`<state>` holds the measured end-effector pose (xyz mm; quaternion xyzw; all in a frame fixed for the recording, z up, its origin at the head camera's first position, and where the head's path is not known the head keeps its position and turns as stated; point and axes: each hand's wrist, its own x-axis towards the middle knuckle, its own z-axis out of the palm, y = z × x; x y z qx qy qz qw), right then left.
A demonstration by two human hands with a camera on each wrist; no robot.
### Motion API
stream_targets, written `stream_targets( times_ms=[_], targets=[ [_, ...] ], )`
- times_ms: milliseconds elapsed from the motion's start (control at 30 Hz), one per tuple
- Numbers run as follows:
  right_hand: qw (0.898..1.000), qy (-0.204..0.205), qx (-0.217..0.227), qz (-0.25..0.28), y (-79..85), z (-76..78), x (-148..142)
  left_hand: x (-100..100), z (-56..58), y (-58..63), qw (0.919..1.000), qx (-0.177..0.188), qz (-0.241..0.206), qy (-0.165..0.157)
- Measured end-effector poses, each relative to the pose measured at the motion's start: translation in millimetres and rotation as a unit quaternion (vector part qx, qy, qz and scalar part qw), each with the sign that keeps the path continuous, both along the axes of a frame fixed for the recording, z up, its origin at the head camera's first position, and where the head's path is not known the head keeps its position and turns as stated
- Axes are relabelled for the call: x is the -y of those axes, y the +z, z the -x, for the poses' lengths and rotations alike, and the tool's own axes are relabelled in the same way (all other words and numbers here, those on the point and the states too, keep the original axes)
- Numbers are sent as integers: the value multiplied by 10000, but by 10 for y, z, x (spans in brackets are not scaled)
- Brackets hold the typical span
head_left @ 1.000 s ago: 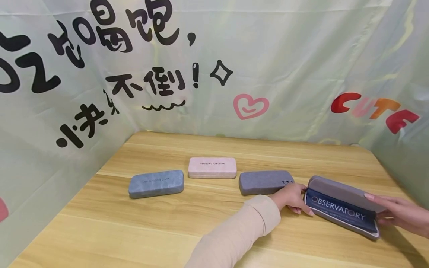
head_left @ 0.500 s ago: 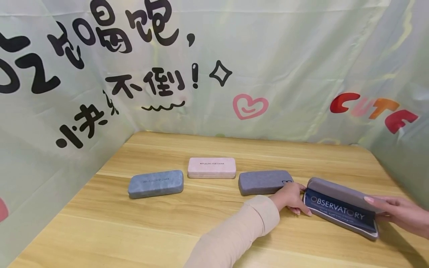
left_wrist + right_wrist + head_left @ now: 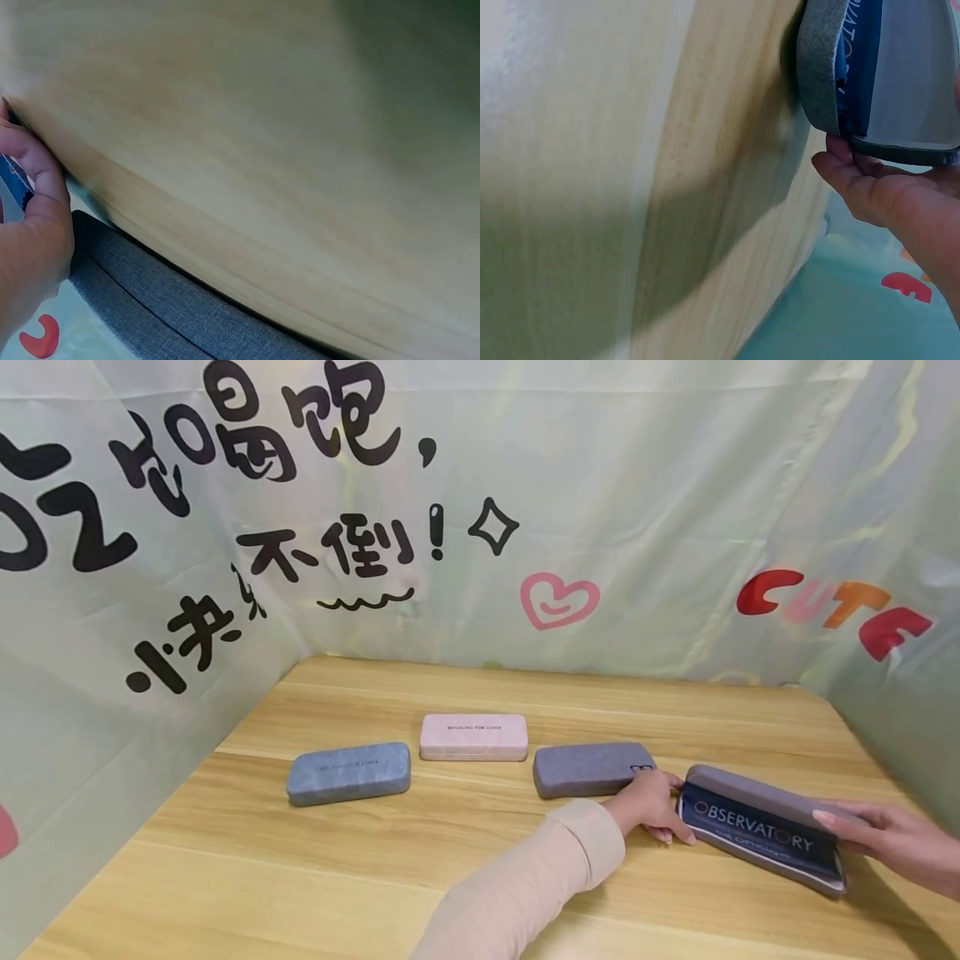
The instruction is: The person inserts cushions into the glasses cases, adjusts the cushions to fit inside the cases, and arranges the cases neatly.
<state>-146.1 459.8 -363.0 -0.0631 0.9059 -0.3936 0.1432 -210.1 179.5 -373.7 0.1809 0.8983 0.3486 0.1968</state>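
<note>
At the right of the head view lies a grey-purple glasses case with its lid partly raised. Inside it is a navy cloth printed OBSERVATORY. My left hand holds the case's left end, thumb at the front corner. The right hand pinches the lid near its right end, thumb on the front edge and fingers behind. From the right wrist, the lid's pale lining shows, with the right hand at the case's end. A closed grey-purple case with a glasses print sits just beyond the left wrist.
A pink glasses case stands at the middle back of the wooden table. Further left is a blue glasses case, closed too. A printed curtain hangs along the table's back and sides.
The lid has come down a little under my right hand, and that hand has lowered with it. My left hand keeps its place at the case's left end.
</note>
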Motion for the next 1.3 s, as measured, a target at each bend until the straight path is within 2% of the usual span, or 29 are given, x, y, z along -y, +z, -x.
stream_targets(
  times_ms=[133, 233, 300, 400, 600, 667, 767, 833, 900, 1033, 1233, 1300],
  targets=[
    [9920, -153, -402, -1187, 18, -34, 29, 9, -14, 12, 9995, -236, 224, -50],
    [9886, -123, -479, -1425, 4, -47, 28, 14, -18, 19, 9985, -399, 352, -103],
    [9882, -83, -363, -1488, 15, -49, 43, 17, -18, 20, 9977, -503, 420, -144],
    [9899, 18, -206, -1402, 8, -48, 35, 25, -14, 22, 9965, -642, 500, -203],
    [9952, 131, -156, -959, -44, -65, 17, 35, -24, 21, 9992, -333, 215, -105],
    [9962, 182, -248, -811, -58, -75, 23, 41, -26, 27, 9990, -364, 234, -98],
    [9954, 253, -621, -683, -77, -98, 43, 51, -28, 39, 9976, -554, 388, -156],
    [9910, 250, -949, -907, -89, -114, 67, 57, -30, 44, 9981, -496, 346, -154],
    [9821, 185, -1326, -1325, -108, -135, 104, 61, -32, 46, 9997, -209, 116, -81],
    [9653, 60, -1743, -1943, -123, -163, 171, 60, -30, 46, 9990, 314, -317, 96],
    [9571, 47, -2194, -1890, -141, -196, 219, 57, -25, 43, 10000, -10, 59, -23],
    [9542, 32, -2332, -1873, -155, -204, 237, 60, -23, 49, 10000, 79, -12, -13]
  ],
)
